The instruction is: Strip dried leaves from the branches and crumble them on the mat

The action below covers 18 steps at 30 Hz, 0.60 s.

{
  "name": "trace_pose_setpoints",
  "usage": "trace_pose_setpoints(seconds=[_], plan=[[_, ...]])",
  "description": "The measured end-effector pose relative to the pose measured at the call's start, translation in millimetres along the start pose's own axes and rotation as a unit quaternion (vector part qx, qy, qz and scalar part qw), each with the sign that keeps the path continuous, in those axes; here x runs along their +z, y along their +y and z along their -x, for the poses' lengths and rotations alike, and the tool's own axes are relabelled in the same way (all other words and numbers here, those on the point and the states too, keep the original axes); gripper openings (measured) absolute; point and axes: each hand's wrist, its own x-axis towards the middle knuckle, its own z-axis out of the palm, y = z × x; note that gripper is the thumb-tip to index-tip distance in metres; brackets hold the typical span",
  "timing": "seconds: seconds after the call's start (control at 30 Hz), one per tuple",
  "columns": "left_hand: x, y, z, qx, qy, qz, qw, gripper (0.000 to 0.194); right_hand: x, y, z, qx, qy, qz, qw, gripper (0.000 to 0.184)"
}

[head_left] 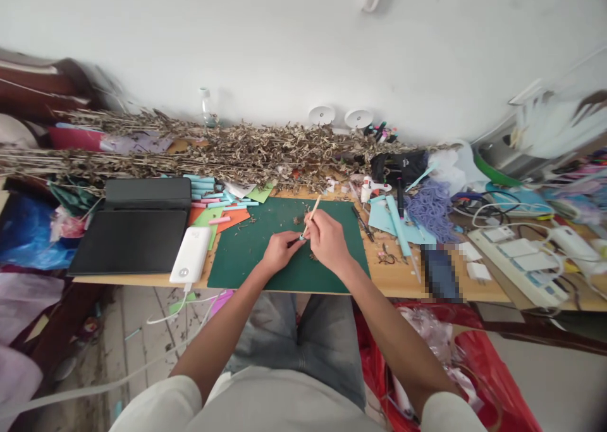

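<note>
Both hands meet over the green cutting mat (246, 255). My right hand (328, 240) is closed around a thin wooden stick (315, 208), its upper end slanting up and away from me. The stick's lower end reaches a small light-blue piece (301, 236) at the fingertips of my left hand (279, 253). The left fingers are pinched on that piece and cover most of it, so its full shape is hidden. Dry leaf crumbs (298, 219) lie on the mat around the hands.
Dried leafy stalks (265, 147) stretch along the back. On the left are a black tablet case (133, 239), a white power bank (191, 255) and blue and pink paper rolls (203, 185). Rightward lie a glue gun (372, 188), purple yarn (430, 207) and a power strip (516, 267).
</note>
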Motion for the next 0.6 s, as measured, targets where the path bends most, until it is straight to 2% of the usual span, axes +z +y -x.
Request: trace_pose_setpoints(seconds=[0.1,0.23,0.37,0.5,0.6], plan=[[-0.7,0,0,0.006,-0.004,-0.005,1.000,0.023,4,1,2,0.031,0.025,-0.010,0.999,0.016],[-0.7,-1,-2,0.008,0.010,-0.012,1.000,0.021,12,3,8,0.067,0.070,0.042,0.994,0.025],[0.1,-3,-2,0.019,0.005,-0.004,1.000,0.021,24,2,12,0.091,0.030,0.093,0.991,0.033],[1.1,-5,-2,0.013,0.003,-0.008,1.000,0.022,35,4,7,0.058,0.009,0.140,0.988,0.030],[1.0,-5,-3,0.016,-0.008,-0.024,1.000,0.023,31,6,3,0.043,0.019,0.152,0.987,0.031]])
